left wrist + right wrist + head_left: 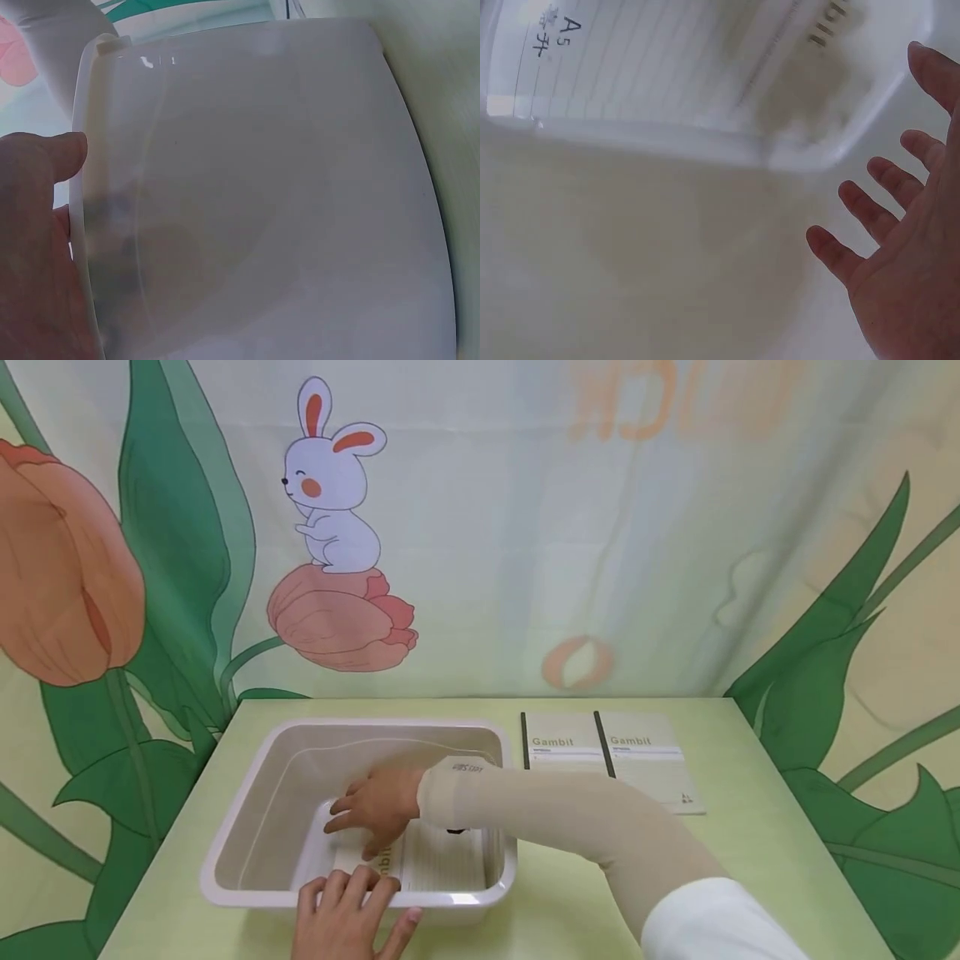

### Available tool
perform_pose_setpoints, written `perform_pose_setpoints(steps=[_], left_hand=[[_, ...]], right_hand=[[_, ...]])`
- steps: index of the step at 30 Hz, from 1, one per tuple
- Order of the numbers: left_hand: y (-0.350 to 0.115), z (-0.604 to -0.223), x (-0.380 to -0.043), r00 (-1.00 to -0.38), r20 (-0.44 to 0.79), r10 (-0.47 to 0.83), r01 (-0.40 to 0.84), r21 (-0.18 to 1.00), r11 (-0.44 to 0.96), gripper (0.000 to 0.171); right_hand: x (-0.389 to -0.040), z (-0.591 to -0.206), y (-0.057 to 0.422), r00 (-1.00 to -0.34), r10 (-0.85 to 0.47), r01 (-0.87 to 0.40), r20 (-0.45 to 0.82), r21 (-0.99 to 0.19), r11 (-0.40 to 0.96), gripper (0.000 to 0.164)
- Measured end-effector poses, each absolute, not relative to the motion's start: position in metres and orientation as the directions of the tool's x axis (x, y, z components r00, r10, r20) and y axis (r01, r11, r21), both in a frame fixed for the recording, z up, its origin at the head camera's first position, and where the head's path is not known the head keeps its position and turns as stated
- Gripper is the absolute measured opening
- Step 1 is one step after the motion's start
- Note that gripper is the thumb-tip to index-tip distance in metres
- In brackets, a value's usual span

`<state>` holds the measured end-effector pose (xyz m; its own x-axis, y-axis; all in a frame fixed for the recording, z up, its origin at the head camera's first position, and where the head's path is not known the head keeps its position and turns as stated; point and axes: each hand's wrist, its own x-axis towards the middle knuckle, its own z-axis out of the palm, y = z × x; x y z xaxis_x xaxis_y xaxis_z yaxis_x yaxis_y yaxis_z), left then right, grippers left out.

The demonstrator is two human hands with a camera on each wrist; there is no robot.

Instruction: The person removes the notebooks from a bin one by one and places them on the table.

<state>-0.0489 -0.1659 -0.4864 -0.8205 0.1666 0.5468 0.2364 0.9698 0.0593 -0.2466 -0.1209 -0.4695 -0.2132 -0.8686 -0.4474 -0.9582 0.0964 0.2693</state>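
Observation:
A light plastic basin [508, 827] stands on the left part of the table. My left hand [341, 914] holds its front rim, fingertips over the edge and thumb on the outer side. In the left wrist view the thumb [69, 156] lies against the rim, beside the basin's outer wall [262, 187]. Inside the basin, a lined Gambit notebook [446, 864] lies flat on the bottom, its printing turned sideways. My right hand [378, 806] is above it with fingers spread and nothing held. The right wrist view shows those fingers [870, 214] apart from the notebook [652, 60], which is marked A5.
Two more Gambit notebooks with dark spines, a left one [555, 739] and a right one [652, 777], lie side by side right of the basin. Behind the pale green table [750, 860] hangs a curtain [480, 527] printed with tulips and a rabbit. My right sleeve [555, 810] crosses the basin's right rim.

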Motion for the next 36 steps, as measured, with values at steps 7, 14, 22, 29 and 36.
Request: perform_pose_setpoints(steps=[7,14,22,29,36], left_hand=[[-0.166,-0.483,-0.046,-0.849,0.507,0.149,0.205,0.056,0.977,0.044],[-0.163,-0.479,-0.044,-0.875,0.464,0.134,0.185,0.066,0.980,0.037],[-0.161,-0.480,-0.044,-0.872,0.468,0.144,0.193,0.059,0.979,0.038],[-0.162,-0.485,-0.046,-0.828,0.538,0.162,0.233,0.066,0.970,0.049],[-0.163,-0.488,-0.049,-0.803,0.573,0.162,0.248,0.074,0.966,0.057]], right_hand=[[-0.242,-0.488,-0.129,-0.246,-0.828,-0.964,-0.504,0.215,0.155,0.061],[-0.232,-0.494,-0.134,-0.247,-0.820,-0.960,-0.516,0.248,0.133,0.058],[-0.234,-0.492,-0.136,-0.224,-0.850,-0.960,-0.476,0.260,0.107,0.059],[-0.236,-0.483,-0.130,-0.215,-0.875,-0.945,-0.434,0.320,0.073,0.052],[-0.238,-0.467,-0.124,-0.207,-0.889,-0.953,-0.409,0.291,0.088,0.054]])
